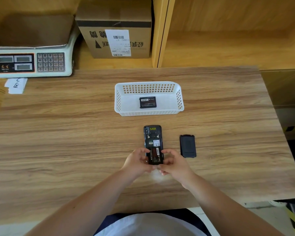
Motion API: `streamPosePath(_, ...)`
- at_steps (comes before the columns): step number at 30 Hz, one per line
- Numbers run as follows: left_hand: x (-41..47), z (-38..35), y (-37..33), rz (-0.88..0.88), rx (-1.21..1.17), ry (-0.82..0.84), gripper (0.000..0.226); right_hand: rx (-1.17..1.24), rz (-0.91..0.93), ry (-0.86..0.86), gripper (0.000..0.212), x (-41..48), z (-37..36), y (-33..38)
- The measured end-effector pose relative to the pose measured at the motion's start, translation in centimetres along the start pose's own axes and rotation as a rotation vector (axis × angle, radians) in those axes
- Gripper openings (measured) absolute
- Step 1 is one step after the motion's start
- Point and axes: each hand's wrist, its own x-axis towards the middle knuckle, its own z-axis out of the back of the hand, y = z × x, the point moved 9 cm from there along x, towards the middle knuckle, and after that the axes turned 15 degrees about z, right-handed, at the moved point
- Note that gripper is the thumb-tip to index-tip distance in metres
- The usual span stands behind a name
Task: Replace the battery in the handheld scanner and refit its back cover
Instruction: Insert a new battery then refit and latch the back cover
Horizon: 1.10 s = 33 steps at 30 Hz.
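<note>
Both hands gripping battery, over scanner

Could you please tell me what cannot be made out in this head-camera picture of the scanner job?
- Lower end of the handheld scanner: hidden by the left hand and right hand.
- Whether the battery under the fingers is fully seated: covered.
- Print on the battery in the basket and on the carton's shipping label: too small.
- Scale: displays unreadable, left edge cut off.
</note>
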Motion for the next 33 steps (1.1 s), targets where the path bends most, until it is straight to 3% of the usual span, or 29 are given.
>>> streamPosePath(4,-0.3,0.4,-0.9,-0.116,0.228,-0.092,0.058,-0.015,0.024,-0.03,0.049,0.2,0.0,0.1)
streamPosePath(17,1.0,1.3,-2.9,-0.174,0.314,-0.216,0.046,-0.004,-0.015,-0.11,0.027,1.8,-0.1,1.2)
streamPosePath(24,0.9,0.6,-3.1,-0.254,0.417,-0.208,0.038,-0.609,0.168,0.04,0.054,2.5,0.7,2.4)
streamPosePath(29,1.0,0.3,-3.3,-0.291,0.501,-0.189,0.035,-0.787,0.267,0.058,0.063,2.8,0.6,2.9)
streamPosePath(33,1.3,0.4,-3.4,-0.291,0.552,-0.211,0.042,-0.712,0.212,-0.031,0.073,2.9,1.5,2.4)
